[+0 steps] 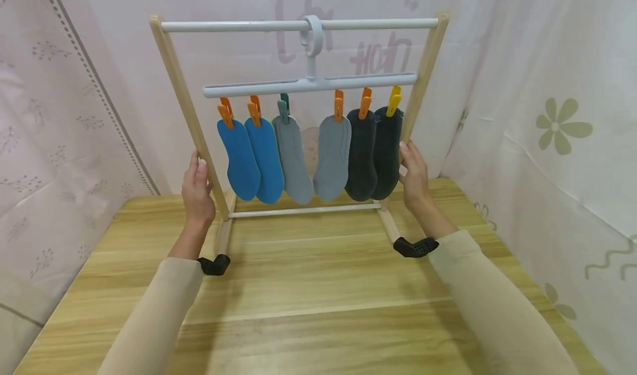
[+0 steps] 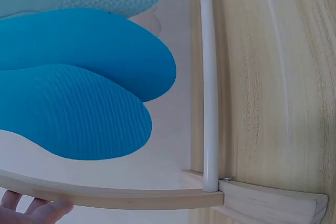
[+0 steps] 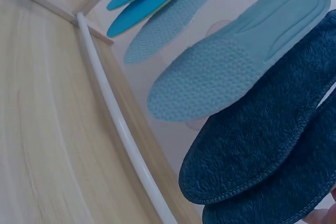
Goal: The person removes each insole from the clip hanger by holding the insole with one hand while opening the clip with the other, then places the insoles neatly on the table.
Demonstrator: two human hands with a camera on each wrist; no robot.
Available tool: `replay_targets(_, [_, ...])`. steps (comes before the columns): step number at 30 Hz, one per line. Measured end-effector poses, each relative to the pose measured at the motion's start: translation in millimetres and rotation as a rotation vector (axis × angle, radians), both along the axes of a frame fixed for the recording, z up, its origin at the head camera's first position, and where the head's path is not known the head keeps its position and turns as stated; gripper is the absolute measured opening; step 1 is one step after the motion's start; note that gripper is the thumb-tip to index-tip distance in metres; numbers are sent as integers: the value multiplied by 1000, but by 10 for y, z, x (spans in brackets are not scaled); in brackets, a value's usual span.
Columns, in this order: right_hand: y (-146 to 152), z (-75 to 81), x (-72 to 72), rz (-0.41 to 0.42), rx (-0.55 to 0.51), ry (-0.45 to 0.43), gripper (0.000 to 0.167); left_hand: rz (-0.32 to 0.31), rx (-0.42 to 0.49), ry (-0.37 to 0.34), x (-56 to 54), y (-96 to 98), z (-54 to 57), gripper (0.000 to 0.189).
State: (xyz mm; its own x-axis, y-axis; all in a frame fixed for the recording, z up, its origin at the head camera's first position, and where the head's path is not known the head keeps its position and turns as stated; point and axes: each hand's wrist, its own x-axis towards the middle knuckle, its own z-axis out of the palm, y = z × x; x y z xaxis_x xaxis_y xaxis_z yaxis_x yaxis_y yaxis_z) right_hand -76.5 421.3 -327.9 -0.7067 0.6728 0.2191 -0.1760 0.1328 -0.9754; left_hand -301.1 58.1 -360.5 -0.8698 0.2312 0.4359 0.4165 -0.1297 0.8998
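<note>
A small rack with wooden side posts (image 1: 181,84) and a white top bar (image 1: 239,26) stands on the table. My left hand (image 1: 198,195) holds the left post low down, with its fingertips and thumb at the wood in the left wrist view. At the right post (image 1: 432,57) my right hand (image 1: 415,178) grips beside the dark insoles, its fingers partly hidden. A white hanger (image 1: 269,89) hooks over the bar. Clothespins (image 1: 365,103) on it hold two blue insoles (image 1: 266,162), two grey insoles (image 1: 332,156) and two dark fuzzy insoles (image 3: 273,119).
The rack's feet wear black covers (image 1: 415,248) at their front ends, close by my sleeves. A white lower bar (image 1: 303,211) joins the two sides just above the wood-grain table (image 1: 318,308). Patterned curtains (image 1: 557,159) hang behind and at both sides.
</note>
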Motion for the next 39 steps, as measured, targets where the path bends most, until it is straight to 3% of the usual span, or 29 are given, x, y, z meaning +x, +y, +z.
replay_targets(8, [2,0,-84,-4,12,18,73,9,-32,19,-16,-34,37,62])
replay_targets(18, [-39,-29,-72,-58,36,54,66,-11,11,64,-62,-7,13,57])
replay_targets(23, [-41,-37,-72,-65,72,75,57,-4,-8,68,-61,5,-7,56])
replay_targets(28, [-38,-49,-56,-52,73,42,66,22,-55,60,-47,-10,-19,58])
replay_targets(39, [-57,-57,-37,-66,49,47,65,25,-97,76,-25,-19,-18,61])
